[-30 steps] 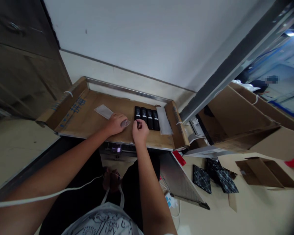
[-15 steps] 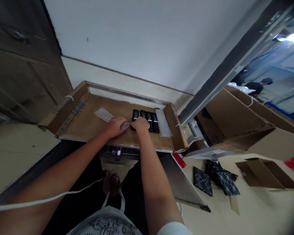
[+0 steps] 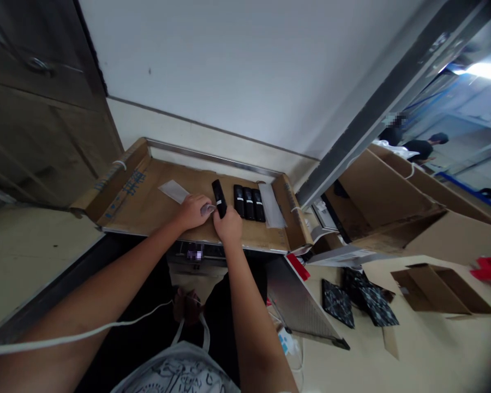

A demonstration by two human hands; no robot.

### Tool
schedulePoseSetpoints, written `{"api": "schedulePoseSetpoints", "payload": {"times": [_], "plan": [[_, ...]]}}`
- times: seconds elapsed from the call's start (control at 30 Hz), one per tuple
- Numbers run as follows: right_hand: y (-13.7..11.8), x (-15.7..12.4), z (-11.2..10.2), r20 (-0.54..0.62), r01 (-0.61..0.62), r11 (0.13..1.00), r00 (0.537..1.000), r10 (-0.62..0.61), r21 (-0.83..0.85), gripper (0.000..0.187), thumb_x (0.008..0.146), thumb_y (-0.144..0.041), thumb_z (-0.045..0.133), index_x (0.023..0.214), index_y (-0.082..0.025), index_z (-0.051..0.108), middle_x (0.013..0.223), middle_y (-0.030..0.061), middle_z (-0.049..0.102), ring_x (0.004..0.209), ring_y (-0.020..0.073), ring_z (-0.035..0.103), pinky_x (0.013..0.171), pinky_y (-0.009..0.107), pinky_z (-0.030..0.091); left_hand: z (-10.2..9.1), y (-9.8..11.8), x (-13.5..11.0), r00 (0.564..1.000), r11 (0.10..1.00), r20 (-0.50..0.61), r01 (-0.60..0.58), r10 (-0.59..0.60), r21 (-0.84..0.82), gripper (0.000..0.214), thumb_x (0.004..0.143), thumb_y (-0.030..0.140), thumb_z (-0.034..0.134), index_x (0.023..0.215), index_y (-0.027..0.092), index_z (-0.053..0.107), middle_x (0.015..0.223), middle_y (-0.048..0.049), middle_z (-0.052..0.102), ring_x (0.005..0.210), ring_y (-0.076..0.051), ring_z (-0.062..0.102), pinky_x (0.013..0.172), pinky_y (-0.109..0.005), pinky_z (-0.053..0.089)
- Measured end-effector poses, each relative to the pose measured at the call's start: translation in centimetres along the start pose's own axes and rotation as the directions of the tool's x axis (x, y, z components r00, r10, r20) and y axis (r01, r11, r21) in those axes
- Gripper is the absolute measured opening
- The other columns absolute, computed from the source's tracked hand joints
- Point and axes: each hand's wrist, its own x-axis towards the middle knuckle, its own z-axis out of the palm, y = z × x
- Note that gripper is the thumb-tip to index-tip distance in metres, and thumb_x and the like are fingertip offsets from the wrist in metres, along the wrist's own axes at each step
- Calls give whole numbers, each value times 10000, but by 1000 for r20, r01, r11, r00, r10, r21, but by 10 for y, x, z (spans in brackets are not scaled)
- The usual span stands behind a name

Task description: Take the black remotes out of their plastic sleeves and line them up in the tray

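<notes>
Here you are working over the flattened cardboard sheet [image 3: 147, 204] that is covering the table, its side flaps folded up so that nothing is sliding off the edges. Lying at the sheet's far right is a stack of clear plastic sleeves [image 3: 270, 205], and just beside it three black rectangular devices [image 3: 249, 203] are sitting side by side in a tidy row, touching one another, apparently kept there within easy reach of your right hand. Further left, apart from everything else, a single flat sleeve [image 3: 174, 191] is lying by itself.

Your right hand [image 3: 228, 226] is gripping a fourth black device [image 3: 219, 198] by its near end, fingers closed around it, tilting it up off the cardboard and away from the row. Your left hand [image 3: 192, 212] is resting on the sheet just beside it, fingers pinching a small clear bag [image 3: 208, 209] whose open end is facing the device, so the two are nearly touching at the mouth. That pinch seems to be holding the bag steady and open; whether the device's tip is already inside is too small to tell.
</notes>
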Motion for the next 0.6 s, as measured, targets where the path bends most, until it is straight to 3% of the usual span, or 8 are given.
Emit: {"api": "schedulePoseSetpoints", "payload": {"times": [0.1,0.17,0.3,0.4,0.5,0.6], "plan": [[13,-8,3,-72,-36,990,996,46,137,316,946,-477,554,1002,-175,629,900,108,736,851,232,702,770,303,514,0,-1,-1,1000,1000,-6,19,-19,9,110,899,269,589,879,179,648,903,-65,697,870,-218,627,810,-362,434],[21,-8,3,-59,-65,950,994,87,306,322,936,-501,556,971,-185,611,827,67,722,756,201,691,689,273,514,0,-2,-2,999,999,-6,34,-34,18,136,910,296,590,878,178,650,904,-68,698,870,-217,627,807,-360,433],[29,-6,0,76,-114,732,994,85,672,339,883,-530,584,951,-199,557,791,7,700,529,124,615,475,210,454,0,-3,-6,999,999,-7,41,-41,33,131,901,293,596,881,175,651,891,-66,695,861,-218,626,791,-352,427],[31,-18,-10,130,-145,534,989,67,833,384,803,-536,662,932,-197,535,791,1,691,481,102,574,410,193,420,-4,-2,-9,998,997,4,61,-62,53,124,887,290,603,879,176,651,891,-67,699,846,-216,624,762,-341,418],[44,-63,-21,168,-179,370,984,61,912,438,759,-542,716,965,-192,551,813,12,689,536,111,595,411,194,439,-9,1,-13,995,993,27,92,-94,72,127,889,291,594,881,178,653,904,-71,703,853,-216,623,757,-336,417],[74,-149,-25,307,-324,289,946,104,901,463,706,-488,789,1013,-211,582,876,21,694,603,124,626,426,198,456,-13,4,-18,992,990,60,108,-113,89,121,894,287,586,892,186,653,924,-73,703,875,-221,623,776,-341,423]]}}
